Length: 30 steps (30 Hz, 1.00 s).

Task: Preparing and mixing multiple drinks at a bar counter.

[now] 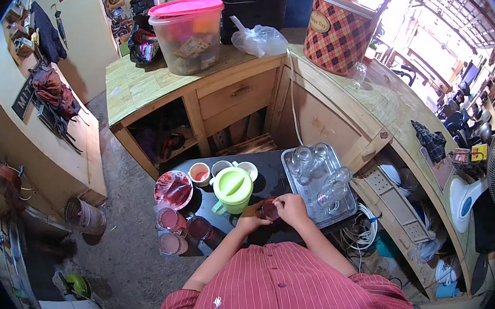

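Note:
A glass of dark red drink (270,209) stands at the near side of the low black table, between my hands. My left hand (253,218) grips it from the left. On its right side, my right hand (292,209) has its fingers closed at the rim; whether they also pinch something small is hidden. Just beyond my left hand is a lime-green lidded pitcher (233,187). To its left stand a glass mug of dark red liquid (199,227) and two mugs of cloudy pink drink, one farther (171,219) and one nearer (172,243).
A metal tray (320,216) at right holds several clear glass mugs (335,190). A red-stained bowl (173,190) and cups (200,174) line the table's far left. Wooden counters (240,81) rise behind and to the right, bearing a pink-lidded tub (189,39) and a plaid cooler (338,31). Coiled cable (362,230) lies below the tray.

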Tool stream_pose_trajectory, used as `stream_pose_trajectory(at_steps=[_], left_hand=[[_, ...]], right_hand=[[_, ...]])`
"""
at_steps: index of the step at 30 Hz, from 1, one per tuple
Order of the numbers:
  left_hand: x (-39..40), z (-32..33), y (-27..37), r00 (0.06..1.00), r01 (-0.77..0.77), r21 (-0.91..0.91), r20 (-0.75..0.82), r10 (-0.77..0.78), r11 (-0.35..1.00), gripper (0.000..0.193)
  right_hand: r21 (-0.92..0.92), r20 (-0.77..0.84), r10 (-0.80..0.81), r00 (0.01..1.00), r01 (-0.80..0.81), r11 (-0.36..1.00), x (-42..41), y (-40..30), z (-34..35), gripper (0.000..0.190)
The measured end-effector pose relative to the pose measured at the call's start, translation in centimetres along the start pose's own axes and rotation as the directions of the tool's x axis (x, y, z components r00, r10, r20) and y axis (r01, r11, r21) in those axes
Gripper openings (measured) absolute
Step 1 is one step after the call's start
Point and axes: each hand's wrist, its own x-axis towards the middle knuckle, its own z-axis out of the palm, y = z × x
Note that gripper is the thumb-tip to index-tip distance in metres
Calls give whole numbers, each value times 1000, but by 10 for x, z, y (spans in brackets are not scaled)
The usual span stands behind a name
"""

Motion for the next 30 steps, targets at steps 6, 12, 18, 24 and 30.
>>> stream_pose_trajectory(at_steps=[6,12,18,24,30], left_hand=[[-5,1,23,996,89,-11,7,-88,996,76],[-6,1,21,1000,21,46,3,-22,999,77],[-3,0,2,999,48,75,-15,-47,996,76],[-2,1,6,998,59,20,11,-60,998,79],[3,1,-14,998,68,44,-7,-68,997,78]], right_hand=[[-44,62,41,997,-38,998,-3,-6,-3,12],[-90,48,9,999,-5,996,-5,-7,-3,12],[-54,62,-18,998,21,998,-6,-3,-1,13],[-129,63,8,998,0,992,-6,-10,-4,13],[-168,30,-89,996,93,981,-5,-3,1,13]])
